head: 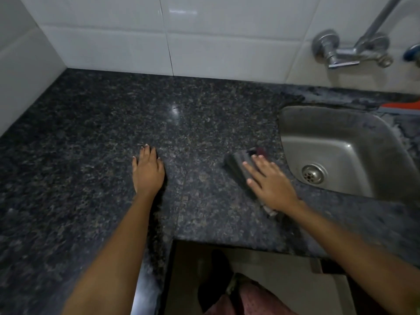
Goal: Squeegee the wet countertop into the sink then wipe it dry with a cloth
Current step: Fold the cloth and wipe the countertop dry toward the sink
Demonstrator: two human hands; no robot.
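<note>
The dark speckled granite countertop (95,137) fills the left and middle of the head view. My right hand (270,181) lies flat, fingers spread, on a folded dark grey cloth (236,163) pressed to the counter just left of the steel sink (336,142). My left hand (147,170) rests palm down on the bare counter, fingers together, holding nothing. An orange strip, possibly the squeegee (400,106), lies on the counter behind the sink at the right edge.
White tiled walls stand behind and to the left. A wall-mounted chrome tap (347,53) hangs above the sink. The sink drain (312,173) is open to view. The counter's front edge steps back at a notch (204,241), below which my legs show.
</note>
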